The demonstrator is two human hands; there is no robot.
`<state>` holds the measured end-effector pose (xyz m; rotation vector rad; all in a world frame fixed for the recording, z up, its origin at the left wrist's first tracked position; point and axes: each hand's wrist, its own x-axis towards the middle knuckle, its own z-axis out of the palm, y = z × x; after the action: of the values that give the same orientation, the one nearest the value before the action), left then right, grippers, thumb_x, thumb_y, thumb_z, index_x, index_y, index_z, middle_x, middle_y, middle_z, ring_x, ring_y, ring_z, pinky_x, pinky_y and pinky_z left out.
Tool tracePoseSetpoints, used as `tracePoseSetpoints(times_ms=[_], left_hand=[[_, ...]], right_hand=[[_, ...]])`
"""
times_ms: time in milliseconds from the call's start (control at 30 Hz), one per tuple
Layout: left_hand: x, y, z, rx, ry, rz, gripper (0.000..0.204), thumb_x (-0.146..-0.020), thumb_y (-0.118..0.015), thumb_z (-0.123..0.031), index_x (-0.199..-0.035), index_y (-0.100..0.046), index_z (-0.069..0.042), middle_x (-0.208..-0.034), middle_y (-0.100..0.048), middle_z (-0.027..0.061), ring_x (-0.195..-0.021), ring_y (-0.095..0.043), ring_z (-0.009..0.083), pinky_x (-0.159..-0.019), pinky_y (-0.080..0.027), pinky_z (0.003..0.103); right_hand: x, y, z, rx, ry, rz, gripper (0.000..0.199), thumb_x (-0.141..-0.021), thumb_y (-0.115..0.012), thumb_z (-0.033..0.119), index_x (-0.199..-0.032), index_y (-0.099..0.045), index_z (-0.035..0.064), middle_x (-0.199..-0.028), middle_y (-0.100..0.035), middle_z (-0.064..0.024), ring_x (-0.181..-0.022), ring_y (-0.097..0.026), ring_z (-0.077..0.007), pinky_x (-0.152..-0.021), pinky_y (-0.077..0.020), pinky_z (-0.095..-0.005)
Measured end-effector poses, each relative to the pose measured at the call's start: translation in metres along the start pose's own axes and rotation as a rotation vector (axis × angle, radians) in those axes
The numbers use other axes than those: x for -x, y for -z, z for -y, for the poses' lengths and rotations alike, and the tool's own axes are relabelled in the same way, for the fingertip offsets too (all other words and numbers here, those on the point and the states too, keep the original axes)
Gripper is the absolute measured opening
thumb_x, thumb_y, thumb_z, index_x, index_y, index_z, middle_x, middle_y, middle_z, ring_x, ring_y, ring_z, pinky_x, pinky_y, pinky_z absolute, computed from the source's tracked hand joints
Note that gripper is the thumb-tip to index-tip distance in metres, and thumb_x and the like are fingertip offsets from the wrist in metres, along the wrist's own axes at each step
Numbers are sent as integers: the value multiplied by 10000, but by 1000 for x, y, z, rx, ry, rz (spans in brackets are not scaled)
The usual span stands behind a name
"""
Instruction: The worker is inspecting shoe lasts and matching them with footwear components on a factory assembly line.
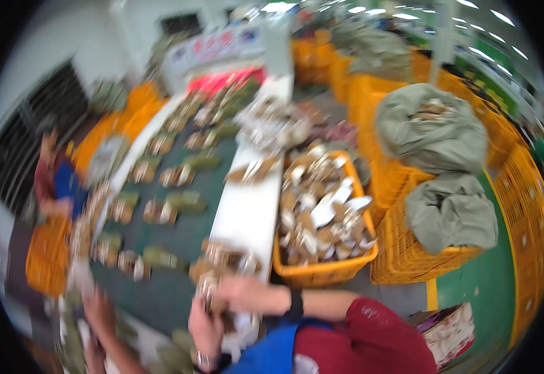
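Observation:
At the near right side of the green belt, my left hand, with a watch at the wrist, is closed around a small brown-and-white bundle. My right hand, with a black band at its wrist, reaches in from the right and is closed on the same bundle. Motion blur hides the bundle's exact kind and my fingertips. More brown-and-white bundles lie just beyond my hands on the white ledge. Pairs of brown and olive-green bundles lie in rows along the green belt.
A yellow crate heaped with brown-and-white pieces stands right of the ledge. Grey-green cloths cover yellow crates farther right. A co-worker's hands work at the lower left; another person stands across the belt. An open box sits lower right.

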<state>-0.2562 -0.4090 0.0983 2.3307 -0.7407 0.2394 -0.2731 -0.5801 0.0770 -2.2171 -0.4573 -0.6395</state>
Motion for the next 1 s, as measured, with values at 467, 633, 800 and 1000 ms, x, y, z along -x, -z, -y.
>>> tracePoseSetpoints(times_ms=[467,633,800,1000], left_hand=[[35,-9,20,1521,693,151,640,-895,-569,-410,-1394,-304,-110,-1344,-437,81,-1196,-467,198,-981,-397,404],[58,-8,23,1444,719,-7,629,-877,-618,-230,-1375,-297,-22,-1307,-453,93,-1174,-479,170,-970,-419,335],[75,-16,26,1257,774,-82,706,-849,-660,-220,-1379,-248,2,-1280,-468,107,-1152,-496,177,-935,-451,325],[70,-36,38,1261,971,-257,676,-839,-674,-241,-1337,-274,-21,-1244,-494,128,-1077,-564,200,-822,-531,366]], right_hand=[[-57,-7,-9,-225,137,84,350,-669,-611,26,-1018,-608,48,-956,-620,-121,-840,-612,-308,-721,-504,-371],[-44,-23,0,-325,249,305,507,-696,-681,83,-1183,-545,81,-1098,-569,-152,-975,-575,-329,-823,-481,-382],[-39,-14,-12,-418,245,451,522,-749,-704,186,-1226,-514,92,-1147,-539,-169,-1007,-562,-342,-842,-476,-385],[-23,2,-35,-306,232,706,456,-776,-708,250,-1171,-552,85,-1101,-564,-106,-896,-615,-278,-741,-511,-332]])
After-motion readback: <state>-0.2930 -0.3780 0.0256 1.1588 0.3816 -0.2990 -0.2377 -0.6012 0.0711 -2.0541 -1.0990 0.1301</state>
